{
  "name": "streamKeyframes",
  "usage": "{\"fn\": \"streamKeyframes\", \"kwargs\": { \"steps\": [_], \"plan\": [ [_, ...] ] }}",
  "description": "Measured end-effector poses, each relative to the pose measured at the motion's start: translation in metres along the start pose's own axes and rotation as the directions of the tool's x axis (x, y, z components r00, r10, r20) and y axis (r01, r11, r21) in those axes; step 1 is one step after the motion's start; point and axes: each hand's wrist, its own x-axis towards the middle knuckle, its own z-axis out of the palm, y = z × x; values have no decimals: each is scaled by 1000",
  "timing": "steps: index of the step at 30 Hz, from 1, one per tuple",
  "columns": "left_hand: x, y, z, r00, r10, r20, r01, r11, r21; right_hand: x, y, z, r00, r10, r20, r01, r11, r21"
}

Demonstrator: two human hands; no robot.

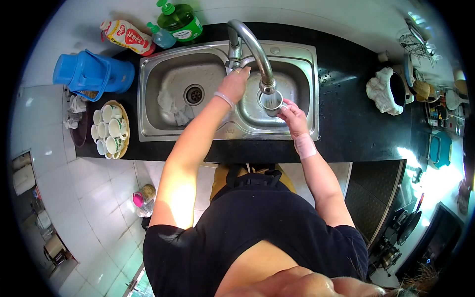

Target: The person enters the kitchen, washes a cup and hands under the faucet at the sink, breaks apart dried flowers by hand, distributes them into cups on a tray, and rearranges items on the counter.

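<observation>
Over the right basin of the steel sink (230,131), my right hand (294,118) holds a cup (271,102) by its handle side. The cup is under the spout of the curved faucet (258,47), and water appears to run into it. My left hand (234,84) is at the base of the faucet, its fingers closed around the lever area, which they partly hide. In the left basin lie a drain (194,94) and a crumpled, translucent piece of plastic (167,102).
Left of the sink stand a tray (126,129) of several cups and a blue thermos (94,74). Bottles, among them a green pump bottle (179,23), line the back wall. A white cloth (383,91) hangs over a dark pot at the right.
</observation>
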Motion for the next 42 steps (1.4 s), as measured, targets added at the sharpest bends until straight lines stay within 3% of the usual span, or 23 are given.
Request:
{"fn": "streamKeyframes", "kwargs": {
  "steps": [1, 5, 7, 8, 11, 13, 16, 21, 24, 27, 29, 32, 35, 38, 39, 42],
  "plan": [
    [2, 0, 0, 1000, -16, 18, 16, 1000, 17, 0, 2, -1, 996, -88, 11, 89, 987, -132],
    [4, 2, -2, 999, 32, -25, -31, 998, 48, -5, -11, 2, 999, -35, 17, 35, 999, -27],
    [6, 10, -9, 999, 36, -24, -33, 993, 114, -3, -8, -2, 995, -99, 17, 100, 983, -153],
    [8, 11, -10, 996, 53, -68, -45, 992, 117, -3, -5, -4, 991, -129, 21, 131, 968, -214],
    [21, 11, -10, 976, 105, -192, -82, 989, 123, -3, -1, -8, 994, -97, 45, 101, 990, -100],
    [34, 5, -11, 956, 126, -266, -96, 988, 124, -6, -2, -10, 990, -127, 62, 134, 983, -123],
    [49, 2, -15, 969, 6, -248, 11, 998, 69, -13, -1, -12, 983, -183, 35, 186, 970, -159],
    [56, -4, -11, 952, 14, -306, -15, 1000, 1, -22, -5, -22, 972, -234, -2, 227, 945, -236],
    [44, 9, -11, 953, -229, -199, 158, 934, -319, -23, -10, -24, 979, -204, -28, 195, 962, -192],
    [14, 33, -6, 839, -540, 69, 395, 518, -758, -22, -13, -28, 958, -287, 24, 276, 891, -361],
    [-10, 41, 11, 777, -615, 137, 385, 292, -876, -22, -21, -25, 957, -291, 22, 269, 849, -455],
    [-40, 65, 21, 804, -501, 321, 397, 51, -916, -18, -23, -25, 941, -335, 46, 307, 790, -530],
    [-40, 77, 24, 811, -316, 492, 552, 135, -823, -17, -31, -17, 943, -320, 91, 318, 784, -534],
    [-30, 80, 23, 756, -322, 571, 604, 6, -797, -17, -38, -11, 959, -255, 120, 278, 787, -551],
    [-28, 78, 20, 755, -271, 597, 627, 31, -778, -17, -40, -10, 965, -231, 125, 261, 786, -560],
    [-20, 81, 13, 740, -107, 664, 664, 270, -697, -19, -42, -2, 957, -246, 157, 291, 778, -556]
  ]
}}
